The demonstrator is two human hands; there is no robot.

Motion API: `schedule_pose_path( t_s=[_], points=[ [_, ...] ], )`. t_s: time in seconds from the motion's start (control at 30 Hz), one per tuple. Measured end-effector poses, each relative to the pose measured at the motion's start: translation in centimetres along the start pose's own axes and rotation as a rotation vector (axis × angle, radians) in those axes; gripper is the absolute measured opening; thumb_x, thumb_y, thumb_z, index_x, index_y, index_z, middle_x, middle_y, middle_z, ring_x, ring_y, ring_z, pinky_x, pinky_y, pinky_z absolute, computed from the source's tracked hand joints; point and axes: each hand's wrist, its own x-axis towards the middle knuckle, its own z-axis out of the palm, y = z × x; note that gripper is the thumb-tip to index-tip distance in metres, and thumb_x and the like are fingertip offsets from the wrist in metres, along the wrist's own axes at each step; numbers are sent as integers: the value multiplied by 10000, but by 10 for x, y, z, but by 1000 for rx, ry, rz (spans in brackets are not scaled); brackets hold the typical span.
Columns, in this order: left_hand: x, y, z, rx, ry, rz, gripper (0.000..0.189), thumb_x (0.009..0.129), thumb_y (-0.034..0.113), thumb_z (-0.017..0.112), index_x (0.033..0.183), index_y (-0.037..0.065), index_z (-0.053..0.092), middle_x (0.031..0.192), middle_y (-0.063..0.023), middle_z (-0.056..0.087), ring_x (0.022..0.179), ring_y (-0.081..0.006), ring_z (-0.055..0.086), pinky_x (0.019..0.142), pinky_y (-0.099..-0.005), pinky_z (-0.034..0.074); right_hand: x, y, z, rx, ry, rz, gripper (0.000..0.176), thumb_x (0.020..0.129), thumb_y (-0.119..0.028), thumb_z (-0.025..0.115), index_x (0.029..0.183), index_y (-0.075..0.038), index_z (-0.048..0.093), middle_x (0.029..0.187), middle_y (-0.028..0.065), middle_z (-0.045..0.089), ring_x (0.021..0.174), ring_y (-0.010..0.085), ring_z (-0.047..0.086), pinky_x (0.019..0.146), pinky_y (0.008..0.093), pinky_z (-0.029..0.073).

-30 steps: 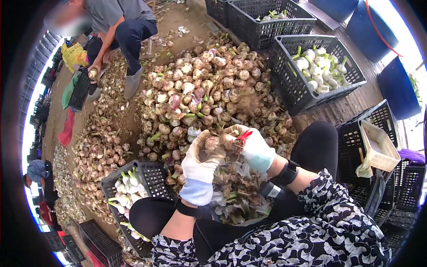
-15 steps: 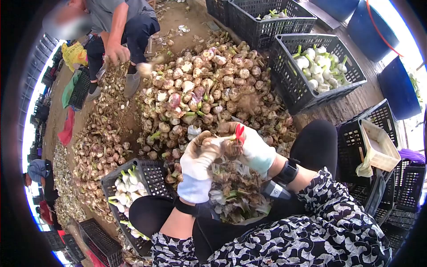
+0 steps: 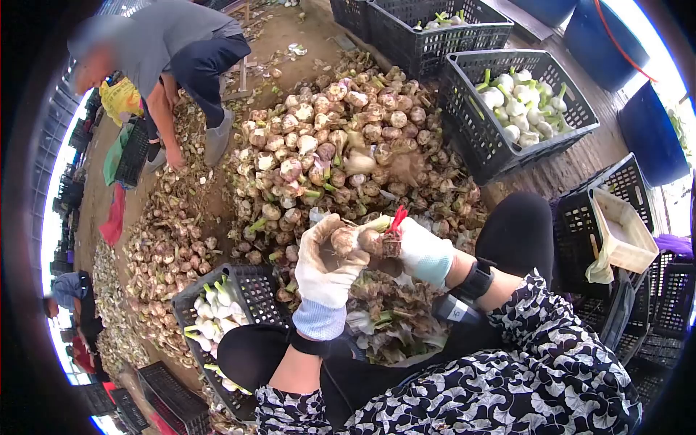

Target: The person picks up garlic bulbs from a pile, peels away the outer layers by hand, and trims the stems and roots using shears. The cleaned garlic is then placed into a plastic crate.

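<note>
My left hand [image 3: 326,272], in a white knit glove with a stained palm, curls its fingers and thumb around a garlic bulb [image 3: 344,240]. The bulb's pale stem [image 3: 377,223] points up and to the right. My right hand [image 3: 422,250], gloved too, has brown, soiled fingertips and presses against the stem side of the bulb. A red strip [image 3: 396,219] is tied at its thumb or finger; whether a blade sits there is hidden. Below both hands lie loose papery skins and leaf scraps [image 3: 391,312]. Beyond them rises a large heap of unpeeled garlic [image 3: 319,138].
Crates of cleaned white garlic stand at lower left [image 3: 272,301] and upper right [image 3: 464,116]. At right are stacked black crates [image 3: 667,297] with a cream tray [image 3: 631,246]. Blue barrels [image 3: 656,138] line the far side. A co-worker [image 3: 181,58] bends over another garlic pile [image 3: 170,254].
My left fingers have loosened and show more of the bulb; both hands remain close together. The co-worker has leaned down, one hand now at the ground. A pale blurred shape appears over the heap.
</note>
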Motion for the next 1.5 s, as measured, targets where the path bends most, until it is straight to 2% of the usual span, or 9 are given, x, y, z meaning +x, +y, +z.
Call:
schedule_pose_path(
  t_s=[0.2, 0.47, 0.7, 0.8, 1.03, 1.23, 1.33, 1.4, 1.5],
  points=[
    [-4, 6, 10, -10, -69, -39, 423, 802, -36, 545, 1201, -64, 409, 987, -87, 544, 825, -139, 535, 763, -236, 448, 1, 13, -5, -3, -178, -346, 238, 855, -87, 520, 1061, 17, 579, 999, 37, 611, 903, 86, 540, 831, 244, 423],
    [-4, 7, 9, 34, -53, -68, 393, 800, -26, 494, 1187, -56, 431, 940, -88, 549, 744, -118, 527, 675, -215, 440, 1, 22, -13, -103, -127, -313, 288, 835, -45, 512, 1110, 28, 555, 1116, 101, 583, 1021, 134, 532, 911, 274, 395],
    [-1, 3, 7, 46, -64, 35, 382, 783, -71, 465, 1164, -58, 444, 923, -87, 550, 735, -110, 518, 606, -190, 424, -1, 11, -7, -67, -74, -227, 248, 835, -94, 583, 1069, -14, 567, 948, 19, 606, 911, 87, 524, 828, 247, 414],
    [-5, 1, 13, 326, 11, 151, 379, 788, -88, 440, 1166, -60, 433, 912, -94, 545, 730, -107, 511, 590, -180, 422, 4, 23, -17, -149, -137, -443, 221, 802, -84, 606, 1007, -8, 571, 930, 3, 603, 876, 47, 506, 791, 225, 418],
    [-7, 9, 21, -8, 42, -151, 368, 826, 45, 476, 1180, -40, 428, 917, -81, 550, 801, -157, 562, 746, -281, 474, 0, 9, -4, -422, -42, -446, 135, 784, -105, 612, 863, -5, 571, 759, 52, 603, 727, 58, 516, 634, 259, 429],
    [-5, 3, 18, -23, -85, -139, 341, 848, 148, 438, 1144, -13, 482, 953, -76, 553, 862, -166, 554, 791, -291, 469, 1, 14, -7, -588, -40, -463, 168, 763, -165, 611, 828, -15, 571, 734, 63, 588, 681, 100, 510, 622, 282, 432],
    [-6, 7, 22, -84, -104, -230, 334, 839, 155, 455, 1125, -12, 501, 954, -72, 555, 856, -161, 551, 785, -272, 460, 2, 14, -11, -792, -55, -737, 166, 762, -159, 617, 838, -22, 564, 728, 79, 575, 666, 118, 515, 615, 280, 430],
    [-7, 6, 23, -113, -78, -233, 355, 823, 153, 475, 1136, -14, 487, 956, -75, 554, 853, -166, 556, 781, -277, 461, -1, 6, -4, -833, 3, -955, 170, 778, -181, 605, 748, -32, 529, 648, 145, 483, 576, 339, 471, 525, 341, 391],
    [-7, 8, 24, -122, -76, -181, 408, 783, 135, 516, 1155, -19, 451, 962, -92, 552, 838, -193, 568, 760, -290, 466, -1, 6, -7, -692, 22, -572, 153, 779, -165, 620, 798, -25, 561, 682, 117, 525, 591, 269, 518, 558, 316, 413]
  ],
)
